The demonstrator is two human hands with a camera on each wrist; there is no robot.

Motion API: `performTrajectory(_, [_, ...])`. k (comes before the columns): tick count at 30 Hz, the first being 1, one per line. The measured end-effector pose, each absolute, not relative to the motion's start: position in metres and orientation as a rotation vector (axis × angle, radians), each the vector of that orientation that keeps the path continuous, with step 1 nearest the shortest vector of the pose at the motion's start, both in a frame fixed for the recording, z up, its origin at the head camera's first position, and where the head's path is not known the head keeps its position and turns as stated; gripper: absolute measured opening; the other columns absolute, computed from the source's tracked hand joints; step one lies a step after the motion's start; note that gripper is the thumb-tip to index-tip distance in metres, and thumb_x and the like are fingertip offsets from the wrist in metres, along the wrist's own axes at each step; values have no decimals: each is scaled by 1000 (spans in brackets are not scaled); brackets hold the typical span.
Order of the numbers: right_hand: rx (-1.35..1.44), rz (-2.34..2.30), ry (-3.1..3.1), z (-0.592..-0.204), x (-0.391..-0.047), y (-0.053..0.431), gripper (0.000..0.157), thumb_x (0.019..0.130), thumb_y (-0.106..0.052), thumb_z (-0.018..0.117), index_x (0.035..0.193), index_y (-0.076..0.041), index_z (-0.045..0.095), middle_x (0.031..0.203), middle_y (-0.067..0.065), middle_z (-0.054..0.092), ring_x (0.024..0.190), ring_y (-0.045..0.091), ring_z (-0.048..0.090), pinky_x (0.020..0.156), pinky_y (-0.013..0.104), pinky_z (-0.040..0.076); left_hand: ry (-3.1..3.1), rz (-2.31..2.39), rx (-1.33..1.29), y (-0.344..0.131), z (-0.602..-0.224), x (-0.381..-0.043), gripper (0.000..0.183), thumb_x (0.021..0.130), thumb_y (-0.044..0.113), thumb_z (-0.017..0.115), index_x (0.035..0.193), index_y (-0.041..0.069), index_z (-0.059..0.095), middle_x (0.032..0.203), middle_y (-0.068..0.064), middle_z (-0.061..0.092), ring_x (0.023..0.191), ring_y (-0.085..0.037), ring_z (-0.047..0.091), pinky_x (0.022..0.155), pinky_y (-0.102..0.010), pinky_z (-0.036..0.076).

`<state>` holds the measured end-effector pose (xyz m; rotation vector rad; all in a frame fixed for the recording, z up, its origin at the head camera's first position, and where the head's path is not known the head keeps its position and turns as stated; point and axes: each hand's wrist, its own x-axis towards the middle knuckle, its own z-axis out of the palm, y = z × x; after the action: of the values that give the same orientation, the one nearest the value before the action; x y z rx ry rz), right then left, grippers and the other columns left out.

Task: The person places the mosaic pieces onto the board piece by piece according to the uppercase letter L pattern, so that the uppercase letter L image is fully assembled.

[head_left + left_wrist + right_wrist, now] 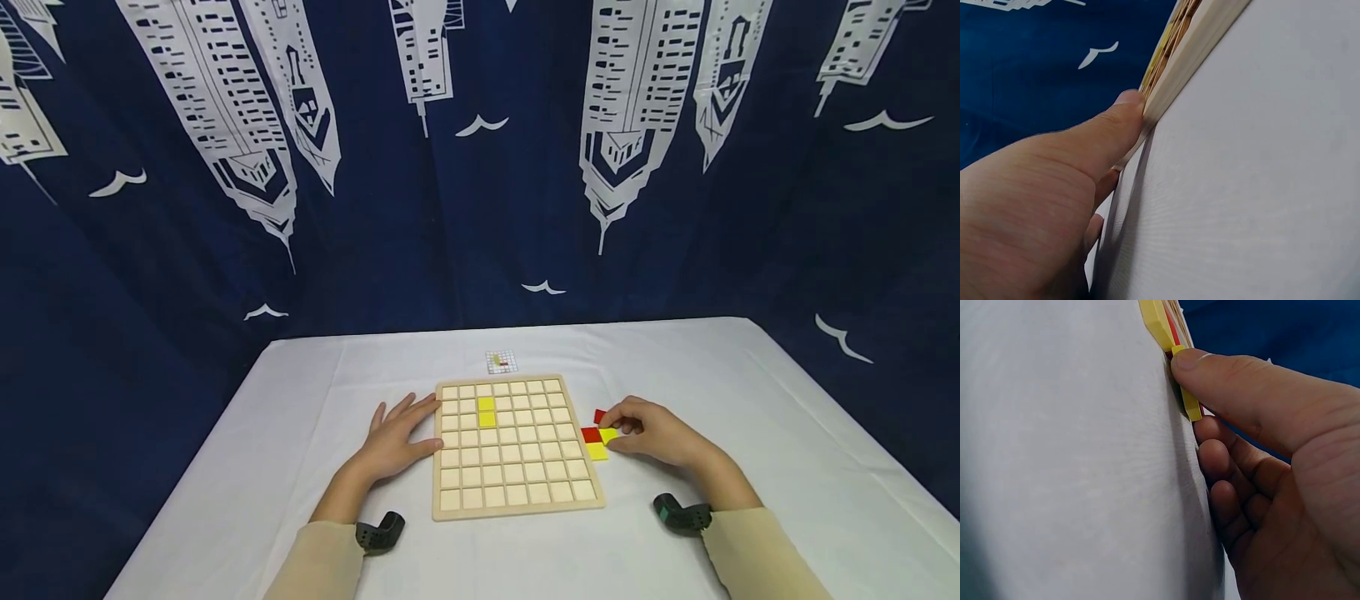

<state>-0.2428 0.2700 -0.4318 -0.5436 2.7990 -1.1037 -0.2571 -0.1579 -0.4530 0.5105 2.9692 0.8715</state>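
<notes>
A wooden grid board [495, 497] lies flat on the white cloth, with two yellow square tiles [487, 412] set one below the other in its upper left cells. My left hand [393, 446] touches the board's left edge, thumb and fingers spread and fairly straight. To the right of the board, my right hand [654, 433] pinches a yellow tile [1190, 403] between thumb and fingers, close to the tabletop. Around it lie a red tile [592, 435], another yellow tile [597, 452] and a second red tile [599, 416], partly hidden by the fingers.
A small printed grid card [501, 362] lies just beyond the board's far edge. White cloth [300, 400] covers the table. Behind the table hangs a dark blue curtain [450, 208] with white buildings and birds.
</notes>
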Motion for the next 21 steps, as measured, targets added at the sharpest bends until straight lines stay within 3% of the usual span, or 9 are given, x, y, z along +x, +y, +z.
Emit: performTrajectory(21, [-457,-1115,2883,-423,-242,253,21,84,-14,79,104,-15,71,96,3,61,83,14,51,67,19,45,2977,879,509,-158,-453,-257,67,89,42,71,149,20,49,160,-1,41,155,-33,21,124,-64,-5])
